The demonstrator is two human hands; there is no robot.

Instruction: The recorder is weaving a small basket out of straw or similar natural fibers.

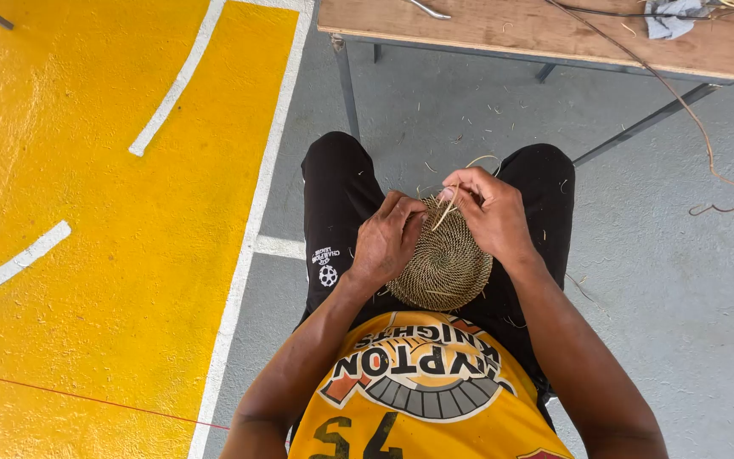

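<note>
A round coiled woven disc (445, 268) of tan fibre rests on my lap between my black-trousered knees. My left hand (388, 238) grips the disc's upper left rim, fingers curled over the edge. My right hand (490, 211) sits at the upper right rim and pinches a thin pale fibre strand (445, 212) between thumb and fingers, the strand angled down across the disc's top. A loose strand loops up past my right hand toward the floor.
A wooden table (554, 38) on metal legs stands ahead, with a grey cloth (671, 19) and a long curled cord (698, 127) trailing off it onto the grey floor. Yellow painted floor with white lines (176, 85) lies to my left. Fibre scraps litter the floor.
</note>
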